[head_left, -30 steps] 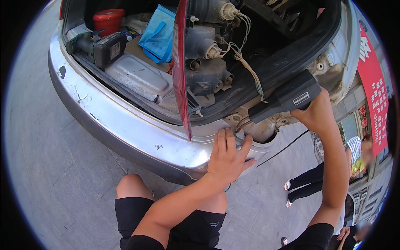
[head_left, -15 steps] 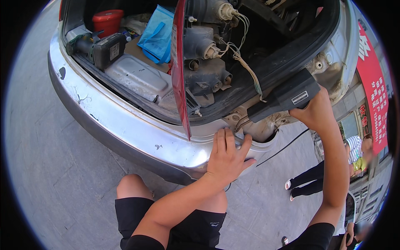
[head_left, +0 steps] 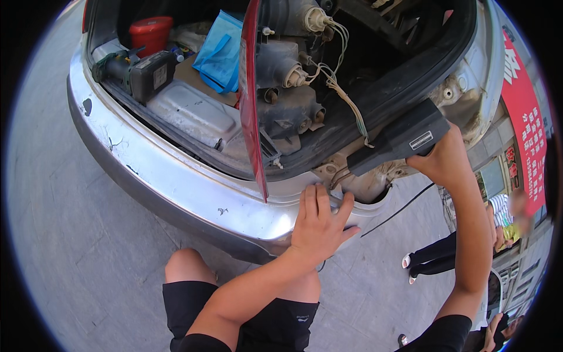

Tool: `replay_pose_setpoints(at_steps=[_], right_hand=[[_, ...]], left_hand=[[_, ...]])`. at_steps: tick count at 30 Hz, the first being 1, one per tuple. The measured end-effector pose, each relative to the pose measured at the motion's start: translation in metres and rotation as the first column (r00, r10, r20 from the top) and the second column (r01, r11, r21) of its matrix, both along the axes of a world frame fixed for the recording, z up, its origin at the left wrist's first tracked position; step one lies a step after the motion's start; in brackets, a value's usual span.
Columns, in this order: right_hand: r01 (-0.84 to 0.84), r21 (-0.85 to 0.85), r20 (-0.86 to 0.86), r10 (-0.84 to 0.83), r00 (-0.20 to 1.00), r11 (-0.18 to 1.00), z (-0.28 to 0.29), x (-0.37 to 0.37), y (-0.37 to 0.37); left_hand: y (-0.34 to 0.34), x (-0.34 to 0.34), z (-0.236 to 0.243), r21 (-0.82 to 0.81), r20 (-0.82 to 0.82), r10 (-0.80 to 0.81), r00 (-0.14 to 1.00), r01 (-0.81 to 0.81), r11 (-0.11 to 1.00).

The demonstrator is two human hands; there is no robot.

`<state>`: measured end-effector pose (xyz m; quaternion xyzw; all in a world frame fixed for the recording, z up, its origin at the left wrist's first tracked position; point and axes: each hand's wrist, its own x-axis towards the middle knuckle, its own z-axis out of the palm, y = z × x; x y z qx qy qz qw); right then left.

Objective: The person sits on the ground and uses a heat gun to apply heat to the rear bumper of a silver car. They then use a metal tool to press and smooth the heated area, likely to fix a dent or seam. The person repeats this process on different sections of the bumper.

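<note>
Outdoor paving [head_left: 88, 205], grey and daylit, under the rear of a silver car [head_left: 478, 82].

Nearest: dark shorts [head_left: 272, 320], at the lower edge, below the bumper [head_left: 205, 202].

Left hand [head_left: 319, 226]: palm down, fingers spread, thumb apart; laid on the bumper's right corner; nothing visibly grasped.

Right hand [head_left: 443, 155]: closed around the rear of a black tool [head_left: 404, 141]. Tool: slanted down to the left over the open corner recess [head_left: 369, 185], just beyond the left fingers; bent metal prongs [head_left: 339, 177] at the front end. Contact of prongs with the body: cannot tell. Black cord [head_left: 399, 211] below.

Step in hand, by judgement: working the prongs at the corner, with the left hand as brace. Next move, by judgement: calls for a steady wrist, fingers clear of the prongs.

Beyond: lamp [head_left: 251, 105], upright, red lens edge-on, wires [head_left: 352, 108] from its sockets toward the tool. Inside the boot: cordless tool [head_left: 138, 73], blue bag [head_left: 220, 53], red bucket [head_left: 151, 34].

Farthest, at right: bystander [head_left: 434, 255] in dark trousers; red banner [head_left: 525, 117].
</note>
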<state>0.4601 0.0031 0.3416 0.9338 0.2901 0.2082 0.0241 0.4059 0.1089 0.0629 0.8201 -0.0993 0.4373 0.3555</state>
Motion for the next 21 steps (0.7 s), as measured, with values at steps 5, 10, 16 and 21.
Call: replay_pose_setpoints(at_steps=[5, 10, 16, 21], right_hand=[[0.018, 0.004, -0.012, -0.017, 1.0, 1.0, 0.001, -0.002, 0.003], [-0.023, -0.017, -0.006, 0.023, 1.0, 1.0, 0.002, 0.004, -0.005], [-0.067, -0.029, 0.032, 0.068, 0.997, 0.997, 0.0, 0.006, -0.007], [-0.082, -0.006, 0.041, 0.082, 0.996, 0.997, -0.001, 0.007, -0.008]], left_hand=[[-0.001, 0.0, -0.001, 0.001, 0.015, 0.019, 1.0, -0.019, 1.0], [-0.003, 0.001, 0.0, 0.011, 0.005, 0.035, 0.999, -0.035, 0.999], [-0.003, -0.001, 0.004, 0.03, -0.008, 0.057, 0.998, -0.057, 0.998], [-0.002, -0.002, 0.006, 0.029, -0.021, 0.056, 0.998, -0.056, 0.998]])
